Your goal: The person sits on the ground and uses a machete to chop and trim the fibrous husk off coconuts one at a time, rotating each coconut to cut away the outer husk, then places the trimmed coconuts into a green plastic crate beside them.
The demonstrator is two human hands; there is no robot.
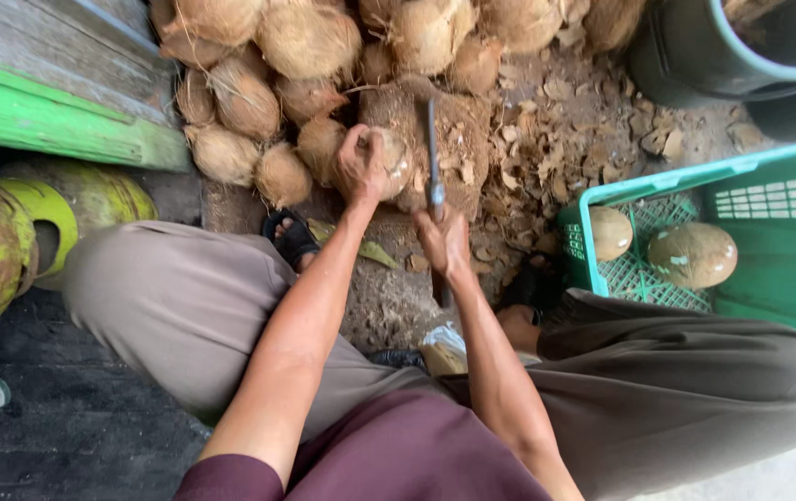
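My left hand point(361, 167) grips a brown husked coconut point(394, 160), pressing it onto a worn wooden chopping block point(458, 139). My right hand point(444, 239) holds the handle of a long knife point(433, 148) whose blade stands upright just right of the coconut. A heap of brown fibrous coconuts point(305, 42) lies behind the block. Two peeled, smooth coconuts point(692, 253) rest in a green plastic crate point(788, 278) to my right.
Husk chips point(583, 121) litter the ground around the block. A dark bucket point(695, 51) stands at the far right. A green-edged wooden board point(54, 111) and a yellow-green gas cylinder point(8, 232) are at my left. My sandalled foot point(291, 237) is near the block.
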